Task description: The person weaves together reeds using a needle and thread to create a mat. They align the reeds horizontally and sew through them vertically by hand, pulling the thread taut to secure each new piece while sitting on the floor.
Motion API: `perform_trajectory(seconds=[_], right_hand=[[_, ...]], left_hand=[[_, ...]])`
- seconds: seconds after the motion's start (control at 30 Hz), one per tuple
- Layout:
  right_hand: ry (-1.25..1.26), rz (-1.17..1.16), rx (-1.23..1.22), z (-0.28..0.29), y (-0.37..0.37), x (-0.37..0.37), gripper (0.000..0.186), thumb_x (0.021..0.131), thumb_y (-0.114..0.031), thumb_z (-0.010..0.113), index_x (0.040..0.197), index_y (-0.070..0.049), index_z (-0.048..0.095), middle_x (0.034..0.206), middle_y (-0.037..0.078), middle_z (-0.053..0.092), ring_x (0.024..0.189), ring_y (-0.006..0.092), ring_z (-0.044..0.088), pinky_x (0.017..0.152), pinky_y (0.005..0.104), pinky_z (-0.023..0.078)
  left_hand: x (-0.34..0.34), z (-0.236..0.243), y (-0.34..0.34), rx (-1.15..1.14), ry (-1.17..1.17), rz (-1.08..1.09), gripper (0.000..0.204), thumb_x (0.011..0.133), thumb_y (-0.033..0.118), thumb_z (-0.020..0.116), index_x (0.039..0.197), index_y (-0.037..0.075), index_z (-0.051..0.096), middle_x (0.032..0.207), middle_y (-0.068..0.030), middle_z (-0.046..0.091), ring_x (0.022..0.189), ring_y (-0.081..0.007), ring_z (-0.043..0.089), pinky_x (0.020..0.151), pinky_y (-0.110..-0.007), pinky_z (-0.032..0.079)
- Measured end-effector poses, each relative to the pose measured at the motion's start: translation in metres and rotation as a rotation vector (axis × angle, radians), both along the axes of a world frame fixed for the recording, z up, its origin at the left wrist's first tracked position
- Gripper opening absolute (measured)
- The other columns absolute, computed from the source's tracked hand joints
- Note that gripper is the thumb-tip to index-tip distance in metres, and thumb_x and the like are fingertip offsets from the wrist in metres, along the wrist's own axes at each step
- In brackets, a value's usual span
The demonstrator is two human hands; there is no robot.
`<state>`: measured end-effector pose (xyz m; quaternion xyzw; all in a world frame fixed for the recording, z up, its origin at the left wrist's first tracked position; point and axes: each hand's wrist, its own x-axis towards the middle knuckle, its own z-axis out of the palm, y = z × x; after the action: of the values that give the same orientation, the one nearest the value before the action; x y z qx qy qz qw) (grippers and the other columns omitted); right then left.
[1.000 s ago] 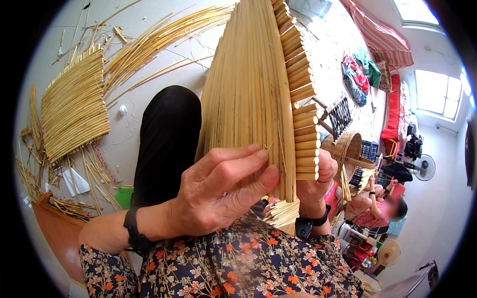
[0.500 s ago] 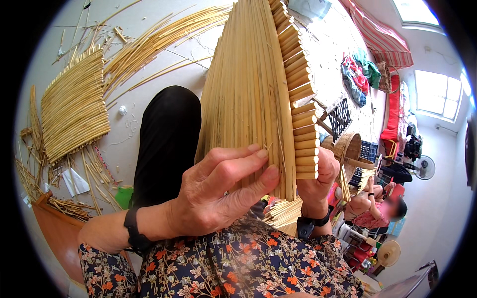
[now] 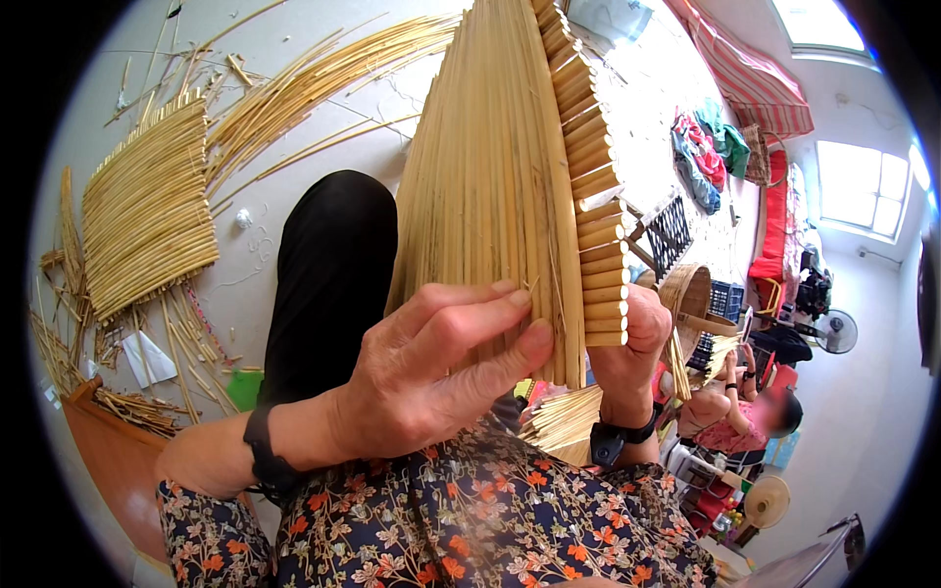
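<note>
A long mat of pale reed stalks (image 3: pixel 480 176) stretches away from my lap, its right edge lined with round cut stalk ends (image 3: pixel 603 257). My left hand (image 3: pixel 441 363) lies over the near part of the mat, fingers bent. Its fingertips and thumb press on the reeds beside a small raised sliver, with a gap between them. Behind the near right corner, my right hand (image 3: pixel 642 333) grips the mat's edge. The stalks hide most of its fingers.
On the floor at left lie another reed mat (image 3: pixel 147 201), loose long reeds (image 3: pixel 323 83) and a wooden board (image 3: pixel 113 470). Wicker baskets (image 3: pixel 686 294) and a crate (image 3: pixel 668 230) stand at right. A person (image 3: pixel 750 416) sits beyond, handling reeds, near a fan (image 3: pixel 838 331).
The mat's near end and my right hand have shifted slightly up and away. My left hand has barely moved. The person at right has raised an arm.
</note>
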<state>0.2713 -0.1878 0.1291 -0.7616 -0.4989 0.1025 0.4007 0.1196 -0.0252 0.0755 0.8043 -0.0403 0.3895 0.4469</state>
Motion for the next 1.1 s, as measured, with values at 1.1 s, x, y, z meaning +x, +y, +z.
perform_trajectory(seconds=[1.1], right_hand=[[0.467,-0.200,0.072,0.003,0.013,-0.021,0.020,0.095,0.004,0.053,0.113,-0.001,0.059,0.070,0.000,0.066,0.060,0.0035,0.057,0.053,0.0221,0.043]], left_hand=[[0.002,0.013,0.012,-0.015,0.076,-0.084,0.061,0.071,-0.013,0.076,0.130,-0.003,0.067,0.129,-0.0192,0.061,0.111,-0.0311,0.065,0.092,-0.036,0.056]])
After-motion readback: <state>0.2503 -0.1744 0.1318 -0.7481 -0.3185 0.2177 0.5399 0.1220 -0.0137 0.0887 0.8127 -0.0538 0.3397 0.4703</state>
